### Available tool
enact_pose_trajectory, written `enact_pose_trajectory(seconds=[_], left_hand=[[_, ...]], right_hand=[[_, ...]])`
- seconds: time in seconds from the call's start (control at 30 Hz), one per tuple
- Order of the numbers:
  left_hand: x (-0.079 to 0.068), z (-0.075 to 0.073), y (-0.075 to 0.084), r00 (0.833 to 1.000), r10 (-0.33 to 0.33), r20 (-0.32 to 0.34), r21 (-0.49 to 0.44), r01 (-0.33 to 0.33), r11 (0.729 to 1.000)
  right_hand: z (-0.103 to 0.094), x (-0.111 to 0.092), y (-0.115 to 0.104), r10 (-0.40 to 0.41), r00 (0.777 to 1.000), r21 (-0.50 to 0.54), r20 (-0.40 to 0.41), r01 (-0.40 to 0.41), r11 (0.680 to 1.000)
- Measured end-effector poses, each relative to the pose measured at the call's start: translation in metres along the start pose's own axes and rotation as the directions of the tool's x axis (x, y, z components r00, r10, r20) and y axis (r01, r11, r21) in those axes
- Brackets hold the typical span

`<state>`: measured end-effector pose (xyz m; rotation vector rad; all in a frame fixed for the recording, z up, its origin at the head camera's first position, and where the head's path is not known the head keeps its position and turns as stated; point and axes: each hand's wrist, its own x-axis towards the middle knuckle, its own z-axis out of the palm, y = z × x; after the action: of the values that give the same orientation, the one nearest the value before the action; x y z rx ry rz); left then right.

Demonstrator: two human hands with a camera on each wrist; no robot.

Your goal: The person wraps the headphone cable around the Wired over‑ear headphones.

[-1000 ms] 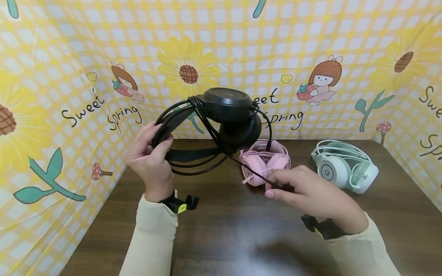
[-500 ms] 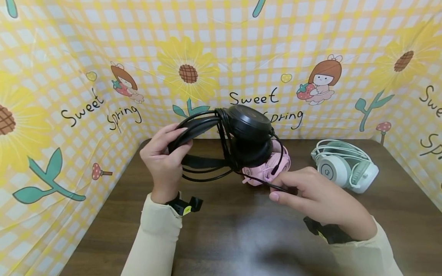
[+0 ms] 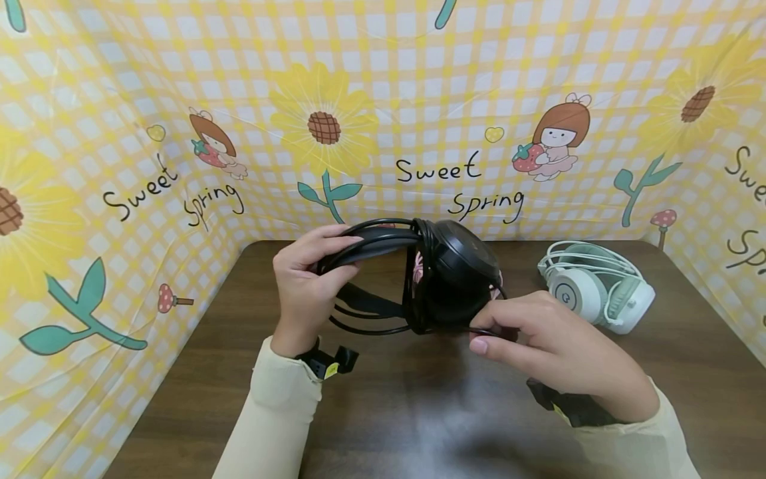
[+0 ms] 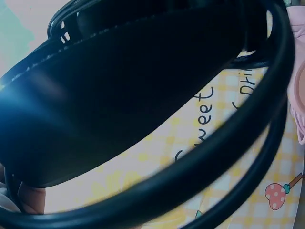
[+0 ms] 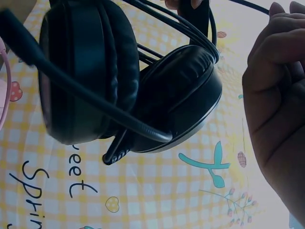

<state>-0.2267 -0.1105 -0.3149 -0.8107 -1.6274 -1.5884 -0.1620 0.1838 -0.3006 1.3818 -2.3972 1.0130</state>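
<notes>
A black headset (image 3: 463, 266) is held up over the middle of the table, with its cable wound around the headband and ear cups. My left hand (image 3: 303, 283) grips the headband between thumb and fingers. Between the thumb and fingers of my right hand (image 3: 541, 339) I pinch the loose length of black cable (image 3: 482, 331). Both padded ear cups (image 5: 88, 71) and a microphone boom (image 5: 105, 107) show in the right wrist view. Padding on the headband (image 4: 109, 100) fills much of the left wrist view.
Behind the black headset lies a pink headset (image 4: 296, 76), mostly hidden in the head view. A mint-green headset (image 3: 577, 293) with wound cable rests at the back right of the brown table (image 3: 383, 412). Checked cloth (image 3: 383, 86) hangs around the back and sides.
The black headset has come down and to the right with my left hand, and it covers more of the pink headset. My right hand has shifted slightly right, still pinching the cable.
</notes>
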Motion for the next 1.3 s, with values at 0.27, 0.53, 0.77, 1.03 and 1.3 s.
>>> enact_pose_trajectory(seconds=[0.27, 0.53, 0.77, 1.03, 1.3], left_hand=[[-0.001, 0.002, 0.004, 0.982, 0.004, 0.188, -0.018, -0.001, 1.000], [-0.001, 0.003, 0.010, 0.936, 0.031, 0.352, -0.042, -0.017, 0.999], [-0.003, 0.005, 0.014, 0.881, 0.022, 0.472, -0.079, 0.017, 0.997], [-0.003, 0.009, 0.016, 0.848, 0.047, 0.527, -0.111, 0.014, 0.994], [-0.003, 0.011, 0.018, 0.811, 0.057, 0.582, -0.153, 0.040, 0.987]], right_hand=[[0.000, 0.000, -0.001, -0.021, 1.000, 0.012, -0.012, 0.021, 1.000], [-0.001, 0.000, -0.003, -0.034, 0.999, 0.022, 0.004, 0.034, 0.999], [0.002, 0.003, -0.002, -0.086, 0.996, 0.024, 0.000, 0.086, 0.996], [0.004, 0.003, 0.002, -0.121, 0.993, 0.039, 0.008, 0.121, 0.992], [0.006, 0.004, 0.004, -0.125, 0.992, 0.053, 0.027, 0.123, 0.991]])
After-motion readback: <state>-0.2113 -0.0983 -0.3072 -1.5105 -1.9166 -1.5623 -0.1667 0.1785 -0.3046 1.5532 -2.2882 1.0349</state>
